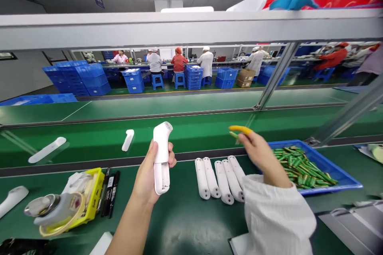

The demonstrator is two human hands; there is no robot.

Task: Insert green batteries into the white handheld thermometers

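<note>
1. Green bench (185, 223) in front of me, conveyor belt (191, 137) behind it, other workers seated at a far line.
2. My left hand (148, 175) is wrapped around a white handheld device (162, 155), held upright above the bench with its head tilted right.
3. My right hand (259, 153) pinches a yellow-handled tool (241, 129), raised at the belt edge, just beside a blue tray (335, 188) of green batteries (296, 167).
4. A row of white casings (220, 177) lies side by side on the bench, between the hands.
5. At left: a yellow basket (97, 191) with black pens (109, 193) next to it. Two loose white parts (128, 140) are on the belt.
</note>
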